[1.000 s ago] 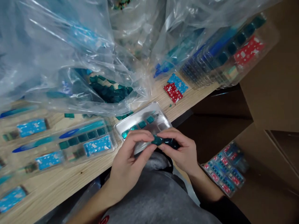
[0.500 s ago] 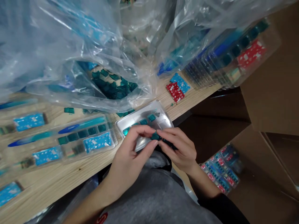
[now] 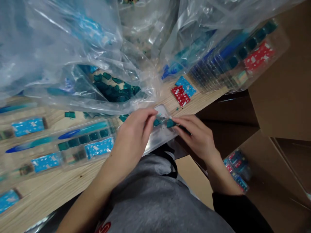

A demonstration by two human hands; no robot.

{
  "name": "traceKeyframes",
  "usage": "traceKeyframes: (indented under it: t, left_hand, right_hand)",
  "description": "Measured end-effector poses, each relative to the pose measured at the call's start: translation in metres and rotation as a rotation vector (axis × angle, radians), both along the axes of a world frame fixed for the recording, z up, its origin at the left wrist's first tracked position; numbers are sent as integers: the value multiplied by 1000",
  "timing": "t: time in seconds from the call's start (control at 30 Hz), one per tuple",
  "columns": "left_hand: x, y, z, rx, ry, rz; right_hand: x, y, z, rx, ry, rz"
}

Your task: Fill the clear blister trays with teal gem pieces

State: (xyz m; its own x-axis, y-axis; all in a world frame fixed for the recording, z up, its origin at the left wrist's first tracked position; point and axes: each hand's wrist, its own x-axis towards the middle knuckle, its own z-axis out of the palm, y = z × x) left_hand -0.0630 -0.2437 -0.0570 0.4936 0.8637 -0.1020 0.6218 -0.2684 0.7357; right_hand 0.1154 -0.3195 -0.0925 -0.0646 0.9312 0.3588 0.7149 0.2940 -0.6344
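The right hand [image 3: 199, 134] grips a teal square [image 3: 171, 123] between thumb and fingertips, above the right end of a clear plastic tray [image 3: 157, 140]; something darker, too shaded to identify, shows beneath those fingers. The left hand [image 3: 132, 132] is over the same tray, thumb and forefinger bent close to a second square [image 3: 156, 122] inside it; whether they grasp anything, I cannot tell. The tray lies at the front edge of the wooden bench [image 3: 89, 173]. Left along that edge lies a filled blister tray [image 3: 86, 140]; behind, an open plastic bag [image 3: 141, 105] contains teal pieces [image 3: 116, 92]. Rightward, a red packet [image 3: 180, 96] overlaps a blue packet [image 3: 188, 86], near stacked trays [image 3: 243, 55].
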Motion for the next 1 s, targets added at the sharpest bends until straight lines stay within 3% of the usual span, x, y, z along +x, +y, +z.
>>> traceKeyframes:
  t: [0.07, 0.13, 0.2, 0.3, 0.43, 0.63, 0.73, 0.83, 0.9, 1.0]
  left_hand:
    - [11, 13, 2, 89, 319, -188]
    - [23, 25, 6, 75, 563, -361]
    - [33, 34, 9, 56, 668, -467]
    - [35, 42, 8, 65, 669, -543]
    - [31, 47, 5, 105, 622, -556]
    - [56, 46, 17, 99, 686, -291]
    - [38, 28, 21, 150, 449, -316]
    - [-7, -2, 18, 178, 170, -391]
    - [-35, -19, 12, 129, 184, -470]
    - [-53, -28, 2, 35, 346, -527]
  right_hand:
    - [11, 12, -5, -63, -59, 70]
    - [17, 22, -7, -119, -99, 145]
    - [19, 28, -6, -164, -136, 200]
    - [16, 32, 0, -248, -210, 267]
    - [12, 34, 3, -388, -246, 283]
    - [7, 38, 0, -442, -295, 247]
    - [10, 32, -3, -329, -172, 185]
    - [17, 18, -6, -188, 38, -23]
    - [20, 7, -9, -209, 136, -143]
    - [18, -8, -13, -312, 250, -186]
